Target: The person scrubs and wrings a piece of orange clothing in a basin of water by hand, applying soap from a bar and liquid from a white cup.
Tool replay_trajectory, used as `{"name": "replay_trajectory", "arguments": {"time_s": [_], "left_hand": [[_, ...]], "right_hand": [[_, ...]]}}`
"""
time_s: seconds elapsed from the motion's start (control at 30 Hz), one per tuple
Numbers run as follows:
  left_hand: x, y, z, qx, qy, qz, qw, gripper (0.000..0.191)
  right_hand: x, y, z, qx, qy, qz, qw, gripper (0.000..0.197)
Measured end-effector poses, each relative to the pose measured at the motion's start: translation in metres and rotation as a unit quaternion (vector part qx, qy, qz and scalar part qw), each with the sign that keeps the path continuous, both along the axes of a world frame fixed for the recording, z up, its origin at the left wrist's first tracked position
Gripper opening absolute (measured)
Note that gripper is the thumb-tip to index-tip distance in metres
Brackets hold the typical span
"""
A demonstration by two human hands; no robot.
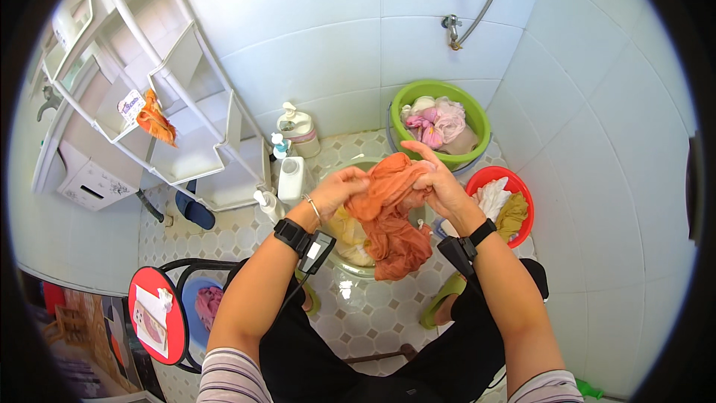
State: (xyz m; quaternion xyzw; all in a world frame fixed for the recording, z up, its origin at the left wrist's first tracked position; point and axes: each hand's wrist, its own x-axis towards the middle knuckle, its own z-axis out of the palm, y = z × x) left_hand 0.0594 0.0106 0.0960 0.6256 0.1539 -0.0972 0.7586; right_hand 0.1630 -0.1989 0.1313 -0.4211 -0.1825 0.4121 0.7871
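An orange cloth garment (397, 229), bunched and hanging in folds, is stretched between my two hands above a wide basin (363, 272). My left hand (342, 189) pinches its left side between thumb and fingers. At the garment's upper right, my right hand (442, 184) grips the fabric, its index finger extended. Yellow and cream cloth (349, 238) lies in the basin, partly hidden by the garment. Each wrist wears a black strap with a small device.
A green bucket (484, 123) of pink and white clothes and a red basin (531, 218) with white and mustard cloth stand at right. Pump bottles (299, 131), a white bottle (291, 179) and a white shelf rack (224, 145) are left. A blue basin (193, 296) sits behind a round red stool (134, 302).
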Motion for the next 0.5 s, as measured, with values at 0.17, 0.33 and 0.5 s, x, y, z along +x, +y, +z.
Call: {"name": "replay_trajectory", "arguments": {"time_s": [0.17,0.33,0.5], "left_hand": [[0.02,-0.019,-0.017,-0.13,-0.109,0.161,0.972,0.019],[0.008,-0.042,-0.048,0.039,-0.259,0.13,0.956,0.026],[0.025,-0.055,-0.041,-0.442,0.011,0.174,0.88,0.032]], "right_hand": [[-0.026,0.031,-0.003,-0.016,-0.02,-0.049,0.998,0.025],[-0.086,0.057,0.014,-0.11,-0.584,-0.194,0.78,0.012],[-0.028,0.058,-0.04,-0.251,-0.624,-0.25,0.696,0.019]]}}
